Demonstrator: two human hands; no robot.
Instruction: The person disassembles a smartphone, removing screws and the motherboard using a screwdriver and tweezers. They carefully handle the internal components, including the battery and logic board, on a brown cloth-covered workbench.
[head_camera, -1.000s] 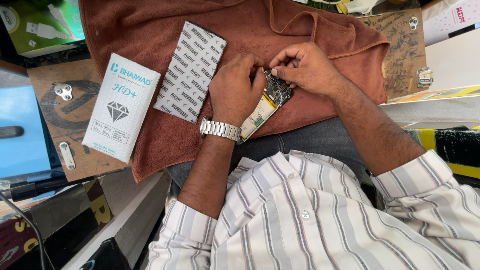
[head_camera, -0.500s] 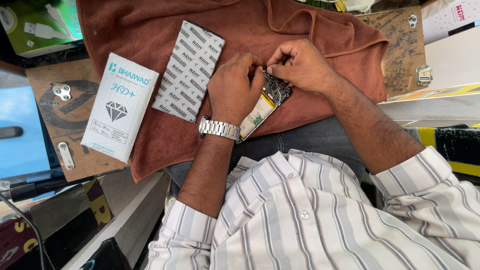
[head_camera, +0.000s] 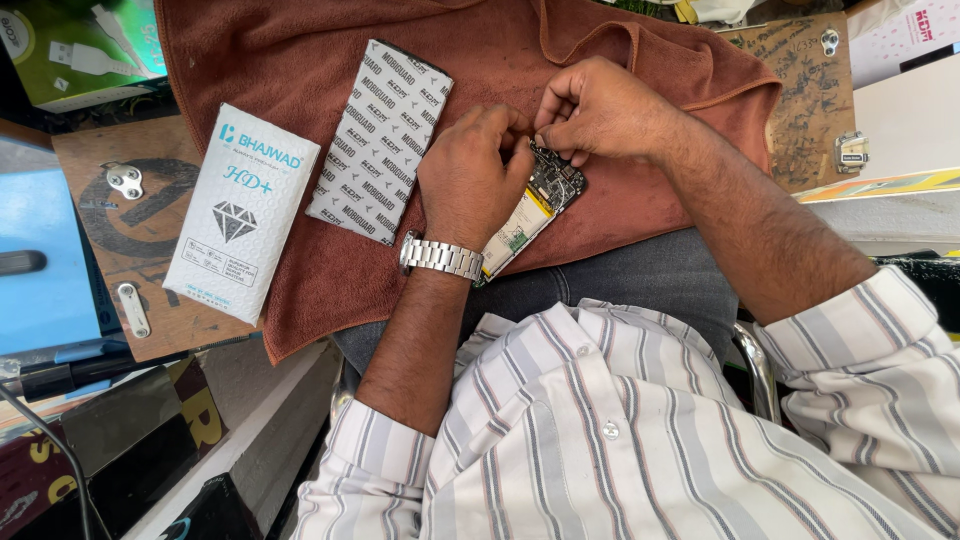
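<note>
An opened phone (head_camera: 540, 200), its circuit board and yellow-edged battery showing, lies on a brown towel (head_camera: 300, 60) over my lap. My left hand (head_camera: 470, 180), with a metal watch on the wrist, covers and grips the phone's left side. My right hand (head_camera: 600, 110) is pinched at the upper end of the board, fingertips touching it. Whatever small part sits between those fingertips is hidden.
On the towel to the left lies a flat grey patterned packet (head_camera: 380, 140). Beside it, a white packet with a diamond drawing (head_camera: 240, 210) rests half on a wooden board (head_camera: 100, 200). A green box (head_camera: 80, 40) sits at the top left, another wooden board (head_camera: 810, 110) at the right.
Both hands stay on the phone. My right fingertips have shifted slightly at the board's upper end. The packets have not moved.
</note>
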